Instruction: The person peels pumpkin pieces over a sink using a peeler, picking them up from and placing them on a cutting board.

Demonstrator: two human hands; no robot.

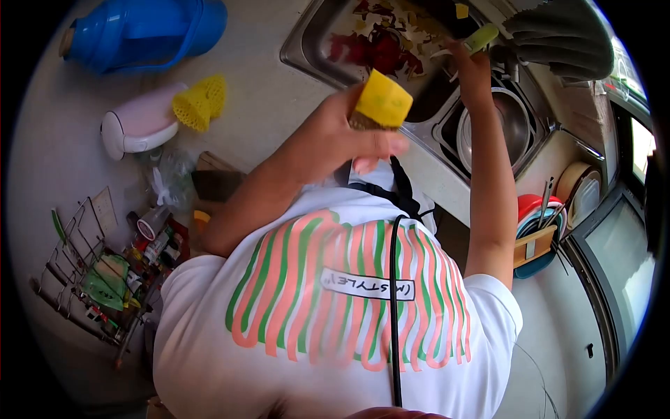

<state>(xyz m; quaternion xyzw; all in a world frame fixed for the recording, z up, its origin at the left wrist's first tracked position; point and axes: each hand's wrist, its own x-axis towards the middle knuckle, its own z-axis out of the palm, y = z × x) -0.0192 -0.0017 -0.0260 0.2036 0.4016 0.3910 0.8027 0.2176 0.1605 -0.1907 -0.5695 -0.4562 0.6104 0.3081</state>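
1. The left hand [331, 136], near the upper centre of the frame, gripped a yellow block [382, 100] with a brownish, rough-looking side; its fingers curled around the lower part.
2. The right hand [472, 70], at the upper right, was closed on a green-handled tool [481, 38]. The tool's pale end pointed left over the sink [294, 52]; whether it was a knife or a peeler could not be told.
3. The block and the tool were well apart, the block near the sink's lower edge.
4. Red and yellow scraps [385, 54] lay in the sink at the upper centre. The step in hand looked like trimming or peeling, with the 2 items held apart at this point.
5. By judgement, the next move called for a firm hold on the block, its worked side turned to the tool, and fingers clear of the pale end.
6. A metal bowl [513, 129] sat in the sink unit's right-hand basin, below the right hand's wrist.
7. On the surface [269, 70] to the left stood a pink-and-white appliance [143, 119], with a yellow mesh item [199, 103] touching it; a blue flask [146, 31] lay at the upper left.
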